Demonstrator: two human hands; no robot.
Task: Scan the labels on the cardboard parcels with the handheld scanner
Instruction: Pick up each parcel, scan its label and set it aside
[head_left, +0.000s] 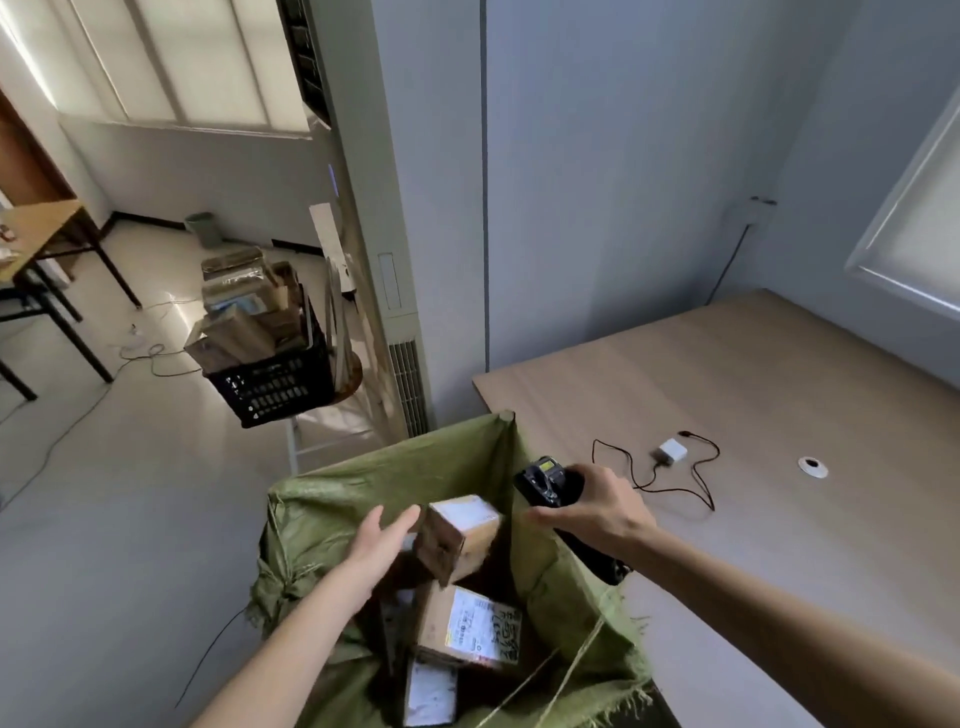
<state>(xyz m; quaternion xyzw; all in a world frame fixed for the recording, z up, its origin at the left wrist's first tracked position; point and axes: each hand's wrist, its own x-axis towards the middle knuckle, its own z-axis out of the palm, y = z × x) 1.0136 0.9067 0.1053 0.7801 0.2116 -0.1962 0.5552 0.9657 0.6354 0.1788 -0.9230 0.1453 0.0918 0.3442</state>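
The right hand (592, 512) is wrapped around the grip of a black handheld scanner (548, 480) with a small lit screen, holding it over the right edge of a large green woven sack (363, 499) beside a pale wooden table (779, 374). The left hand (382, 543) is spread wide, fingers apart, just beside a small brown cardboard parcel (457, 535) that appears blurred and tilted above the sack's opening; whether fingertips touch it cannot be told. Deeper inside the sack lies another cardboard parcel with a white printed label (470, 623). On the table rest a white charger block (671, 451) and thin black cable (696, 480).
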